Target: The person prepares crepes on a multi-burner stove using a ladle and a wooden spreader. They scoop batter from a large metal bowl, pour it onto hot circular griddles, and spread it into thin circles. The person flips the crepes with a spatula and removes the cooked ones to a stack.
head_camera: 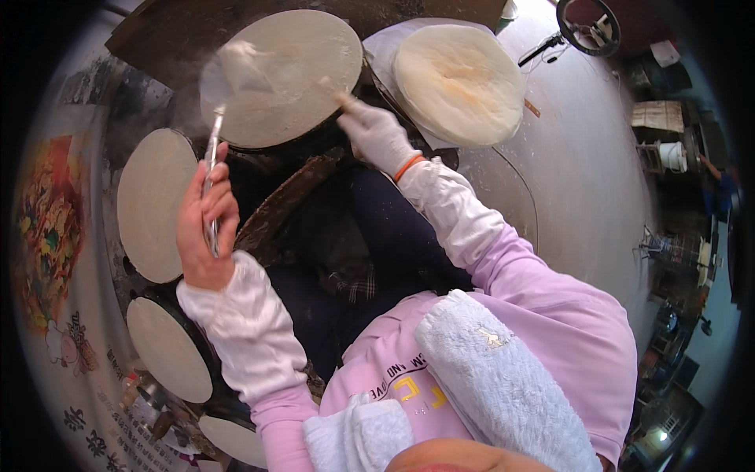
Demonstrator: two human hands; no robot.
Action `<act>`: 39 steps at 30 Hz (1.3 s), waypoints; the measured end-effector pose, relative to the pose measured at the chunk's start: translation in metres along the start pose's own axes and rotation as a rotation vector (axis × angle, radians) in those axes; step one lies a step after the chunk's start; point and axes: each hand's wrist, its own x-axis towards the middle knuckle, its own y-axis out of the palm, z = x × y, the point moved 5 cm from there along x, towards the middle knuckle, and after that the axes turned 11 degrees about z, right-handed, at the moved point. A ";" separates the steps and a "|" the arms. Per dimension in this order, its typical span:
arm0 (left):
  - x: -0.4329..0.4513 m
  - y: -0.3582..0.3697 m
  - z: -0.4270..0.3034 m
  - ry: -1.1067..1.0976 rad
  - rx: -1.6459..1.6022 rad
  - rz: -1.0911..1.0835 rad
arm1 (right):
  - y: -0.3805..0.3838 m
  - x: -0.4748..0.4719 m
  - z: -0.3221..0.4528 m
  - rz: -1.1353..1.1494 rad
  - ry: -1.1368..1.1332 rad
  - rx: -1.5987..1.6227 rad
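My bare left hand (209,221) is closed around a slim metal handle (216,130) that points up towards the large round griddle (283,133). Thin pale batter or pancake (295,65) covers that griddle. A whitish, motion-blurred shape (245,68) shows over its left part; I cannot tell what it is or whether it joins the metal handle. At the griddle's lower right rim, my right hand (377,133), in a white glove, grips a short wooden handle (345,101). The working end of that tool is blurred.
Right of the griddle, a stack of thin round flatbreads (460,85) lies on white sheeting (383,44). More round griddles with pale surfaces (156,206) line my left side. A curved, rusty metal edge (289,194) runs before my legs. A ring light (588,26) stands at far right.
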 end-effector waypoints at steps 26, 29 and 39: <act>-0.361 0.039 0.176 0.671 -0.005 -0.666 | 0.102 -0.192 0.242 1.461 0.530 0.556; -0.370 0.042 0.185 0.729 0.037 -0.762 | 0.121 -0.238 0.274 1.843 0.709 0.652; -0.406 0.034 0.137 0.877 -0.060 -0.788 | 0.221 0.014 0.161 1.023 0.475 0.200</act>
